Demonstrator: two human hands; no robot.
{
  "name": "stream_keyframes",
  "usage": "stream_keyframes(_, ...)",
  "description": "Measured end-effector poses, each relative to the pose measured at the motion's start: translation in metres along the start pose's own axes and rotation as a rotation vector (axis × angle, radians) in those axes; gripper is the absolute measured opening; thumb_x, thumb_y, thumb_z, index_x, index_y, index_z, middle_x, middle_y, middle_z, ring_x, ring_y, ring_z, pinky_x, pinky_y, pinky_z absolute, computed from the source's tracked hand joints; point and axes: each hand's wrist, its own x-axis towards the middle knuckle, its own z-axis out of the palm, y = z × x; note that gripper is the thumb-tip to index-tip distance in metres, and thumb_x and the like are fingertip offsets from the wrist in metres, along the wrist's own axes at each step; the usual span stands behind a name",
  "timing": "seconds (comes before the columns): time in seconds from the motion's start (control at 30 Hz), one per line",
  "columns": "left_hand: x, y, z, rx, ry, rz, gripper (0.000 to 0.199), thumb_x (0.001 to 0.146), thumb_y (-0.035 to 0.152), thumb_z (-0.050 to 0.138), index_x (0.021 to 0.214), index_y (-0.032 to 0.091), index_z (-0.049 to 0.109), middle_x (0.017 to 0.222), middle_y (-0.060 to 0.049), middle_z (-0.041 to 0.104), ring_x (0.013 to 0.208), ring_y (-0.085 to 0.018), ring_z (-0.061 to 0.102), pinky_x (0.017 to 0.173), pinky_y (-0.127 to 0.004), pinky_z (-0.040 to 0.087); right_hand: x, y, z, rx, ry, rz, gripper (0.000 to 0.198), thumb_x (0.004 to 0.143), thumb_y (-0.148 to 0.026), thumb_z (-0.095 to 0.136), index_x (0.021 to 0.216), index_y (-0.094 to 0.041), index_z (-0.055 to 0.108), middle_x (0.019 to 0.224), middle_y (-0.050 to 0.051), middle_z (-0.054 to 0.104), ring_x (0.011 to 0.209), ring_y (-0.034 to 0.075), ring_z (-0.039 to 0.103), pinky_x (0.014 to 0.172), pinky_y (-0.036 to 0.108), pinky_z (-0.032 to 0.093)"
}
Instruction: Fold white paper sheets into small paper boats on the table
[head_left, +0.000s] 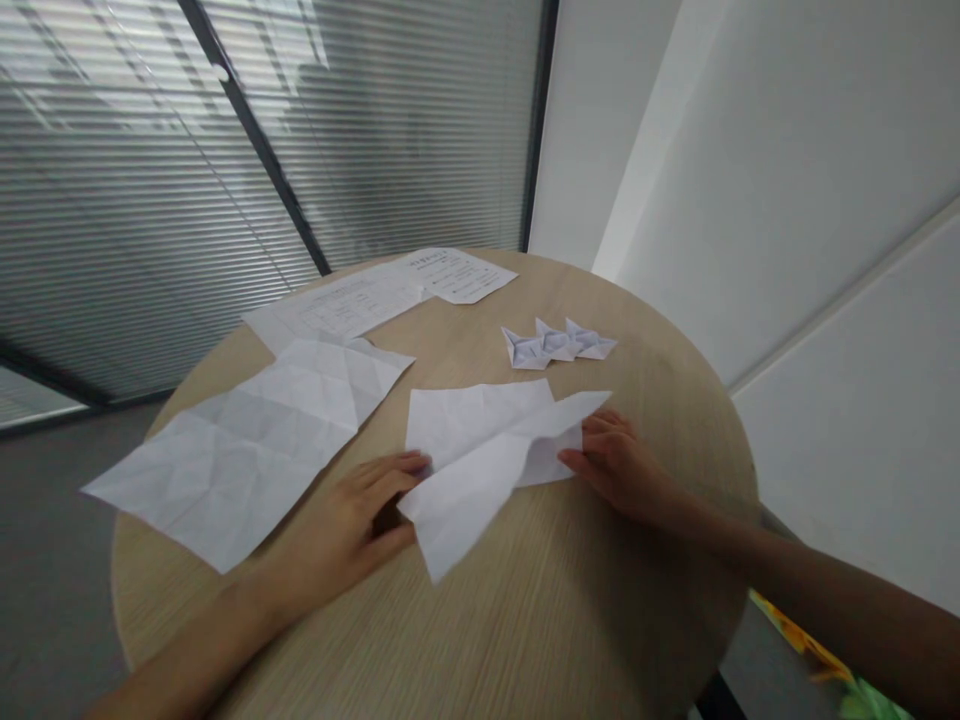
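Note:
A partly folded sheet of white paper (480,455) lies in front of me, its loose near flap lifted off the tabletop and slanting up to the right. My left hand (367,510) is at its left edge, fingers bent and closed on the paper, with the fingertips partly hidden by the flap. At the right edge, my right hand (611,462) pinches the sheet between thumb and fingers. Just beyond the sheet stand several small folded paper boats (559,343) in a row, touching one another.
To the left, a large creased white sheet (259,440) overhangs the edge of the round wooden table (495,650). Printed papers (360,300) lie at the far side. Behind stand windows with blinds (420,130) and a white wall (810,200). Something orange and green (814,650) shows low right.

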Motion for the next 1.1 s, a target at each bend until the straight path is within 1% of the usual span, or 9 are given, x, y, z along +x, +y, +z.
stream_keyframes(0.17,0.016,0.005,-0.002,0.005,0.166,-0.177,0.041,0.099,0.040,0.039,0.080,0.021,0.070,0.109,-0.005,0.071,0.100,-0.023,0.064,0.090,-0.040,0.053,0.005,-0.006,0.002,-0.126,0.034,0.131,0.029,0.086,-0.031,0.064,0.061,-0.019,0.057,0.096,0.007,0.069,0.099,0.027,0.060,0.101,0.055,0.033)
stream_keyframes(0.27,0.020,0.001,0.004,0.220,0.248,-0.259,0.039,0.094,0.044,0.047,0.069,0.018,0.064,0.103,-0.011,0.069,0.096,-0.029,0.062,0.085,-0.047,0.052,0.003,-0.005,0.005,-0.172,0.101,0.195,0.018,0.080,-0.033,0.068,0.091,-0.019,0.063,0.112,0.012,0.065,0.108,0.032,0.057,0.101,0.057,0.035)
stream_keyframes(0.37,0.025,0.001,0.008,0.398,0.317,-0.220,0.026,0.090,0.034,0.053,0.100,0.014,0.066,0.124,-0.018,0.060,0.114,-0.037,0.055,0.092,-0.054,0.049,0.008,-0.004,0.003,-0.197,0.100,0.108,0.073,0.076,-0.027,0.067,0.142,-0.016,0.038,0.146,0.020,0.042,0.137,0.037,0.036,0.110,0.058,0.030)
stream_keyframes(0.47,0.037,0.007,0.007,0.428,0.152,0.011,0.060,0.080,0.006,0.051,0.138,0.021,0.051,0.156,-0.014,0.034,0.142,-0.036,0.032,0.110,-0.055,0.036,0.024,-0.007,-0.001,-0.207,-0.140,-0.120,0.092,0.074,-0.014,0.060,0.154,-0.018,0.016,0.162,0.017,0.017,0.150,0.032,0.011,0.118,0.057,0.013)
stream_keyframes(0.53,0.048,0.009,0.006,0.387,-0.053,0.102,0.080,0.072,-0.003,0.050,0.144,0.033,0.043,0.163,-0.005,0.023,0.148,-0.034,0.020,0.115,-0.057,0.027,0.037,-0.007,0.000,-0.184,-0.324,-0.219,0.093,0.074,-0.014,0.059,0.156,-0.014,0.014,0.164,0.018,0.010,0.152,0.031,0.004,0.120,0.056,0.008)
stream_keyframes(0.67,0.065,0.004,0.003,0.229,-0.266,0.127,0.075,0.076,-0.002,0.050,0.140,0.037,0.050,0.159,-0.002,0.033,0.148,-0.032,0.023,0.115,-0.059,0.027,0.053,-0.004,0.006,-0.118,-0.563,-0.272,0.081,0.086,-0.028,0.055,0.156,-0.011,0.017,0.163,0.019,0.012,0.152,0.029,0.006,0.120,0.054,0.008)
stream_keyframes(0.87,0.076,0.009,0.009,0.113,-0.066,0.086,0.026,0.093,0.021,0.048,0.113,0.020,0.065,0.127,-0.010,0.063,0.125,-0.027,0.053,0.108,-0.049,0.040,0.053,-0.004,0.007,-0.175,-0.480,-0.322,0.088,0.089,-0.065,0.050,0.152,-0.008,0.029,0.158,0.024,0.026,0.147,0.037,0.023,0.117,0.056,0.017)
stream_keyframes(1.0,0.082,0.017,0.026,0.241,0.010,-0.038,0.055,0.092,0.055,0.050,0.126,0.012,0.056,0.133,-0.019,0.057,0.125,-0.034,0.051,0.106,-0.053,0.040,0.066,-0.003,0.012,-0.171,-0.365,-0.347,0.089,0.079,-0.075,0.057,0.142,-0.011,0.049,0.140,0.021,0.053,0.128,0.035,0.048,0.110,0.054,0.031)
stream_keyframes(1.1,0.083,0.013,0.035,0.315,-0.029,-0.066,0.084,0.088,0.072,0.042,0.145,0.011,0.040,0.154,-0.022,0.036,0.142,-0.038,0.032,0.115,-0.056,0.027,0.073,0.003,0.021,-0.196,-0.318,-0.367,0.101,0.079,-0.078,0.053,0.149,-0.007,0.036,0.151,0.025,0.038,0.140,0.037,0.033,0.115,0.055,0.023)
